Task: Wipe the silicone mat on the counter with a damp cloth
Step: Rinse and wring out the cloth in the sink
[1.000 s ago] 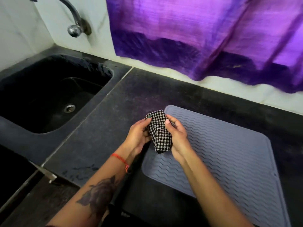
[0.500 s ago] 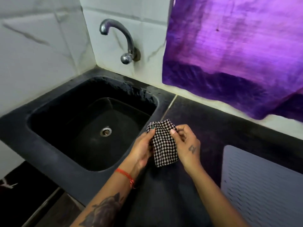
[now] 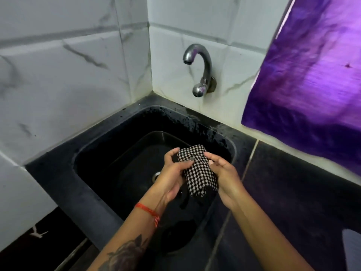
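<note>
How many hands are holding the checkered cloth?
2. The left hand grips the checkered cloth on its left side, and the right hand holds its right side, both above the black sink. No other hands show.

White marble-veined wall tiles [image 3: 64,79] meet in a corner behind a black sink [image 3: 121,153] recessed in a dark stone counter [image 3: 293,192]. A curved metal tap [image 3: 201,73] is mounted on the rear wall above the basin. A purple cloth [image 3: 312,75] hangs against the wall at right.
</note>
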A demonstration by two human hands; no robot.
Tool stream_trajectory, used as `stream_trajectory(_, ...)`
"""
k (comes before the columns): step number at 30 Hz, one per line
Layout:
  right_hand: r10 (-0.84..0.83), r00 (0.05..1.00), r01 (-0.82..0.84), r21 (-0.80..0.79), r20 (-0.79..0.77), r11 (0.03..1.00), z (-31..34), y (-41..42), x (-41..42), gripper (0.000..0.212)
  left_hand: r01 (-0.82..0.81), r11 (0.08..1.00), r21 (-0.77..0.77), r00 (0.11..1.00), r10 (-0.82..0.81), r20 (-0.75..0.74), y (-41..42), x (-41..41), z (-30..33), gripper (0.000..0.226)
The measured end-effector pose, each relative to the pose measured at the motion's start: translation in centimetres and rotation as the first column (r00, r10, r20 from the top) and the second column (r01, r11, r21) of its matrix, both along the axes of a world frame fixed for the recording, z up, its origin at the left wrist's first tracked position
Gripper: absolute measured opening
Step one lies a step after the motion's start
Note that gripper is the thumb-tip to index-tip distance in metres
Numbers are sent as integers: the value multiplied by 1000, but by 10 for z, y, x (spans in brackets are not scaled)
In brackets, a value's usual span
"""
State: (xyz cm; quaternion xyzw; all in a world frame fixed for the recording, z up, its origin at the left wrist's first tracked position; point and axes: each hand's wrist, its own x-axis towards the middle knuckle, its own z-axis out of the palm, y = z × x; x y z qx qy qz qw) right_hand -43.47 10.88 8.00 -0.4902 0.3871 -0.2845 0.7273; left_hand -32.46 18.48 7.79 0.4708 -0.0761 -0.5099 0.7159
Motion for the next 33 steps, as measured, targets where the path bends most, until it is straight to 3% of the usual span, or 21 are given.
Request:
stream_trajectory(3,143,977,-178,240,157,954,5,-13,23,50,58,998,-38,996,-56,64,1,35,-1,71)
stream_trajectory(6,257,954,-292,288,154,912,3,-24,46,73,67,998,-16,992,-65,110,-4,65,-6,81)
stream_trajectory(10,301,949,-316,267,97,910,-9,-46,94,79,40,998,54,985,-49,166,-22,113,-16,87)
stream_trajectory(16,325,942,-334,180,78,925,-26,-94,180,84,-50,998,37,986,44,163,-66,192,-27,88)
stream_trajectory(22,314,949,-314,57,-3,948,-46,-159,274,90,-2,984,176,920,-67,386,-128,264,-39,91)
stream_trajectory(26,262,961,-271,-114,-83,956,-57,-195,327,93,-115,952,282,739,-107,665,-172,308,-49,98)
stream_trajectory(31,241,952,-288,-284,-189,915,-61,-224,368,89,-241,915,322,543,-148,826,-204,336,-53,66)
stream_trajectory(33,203,936,-319,-452,-288,833,-69,-233,379,86,-270,912,309,417,-178,891,-211,343,-59,61)
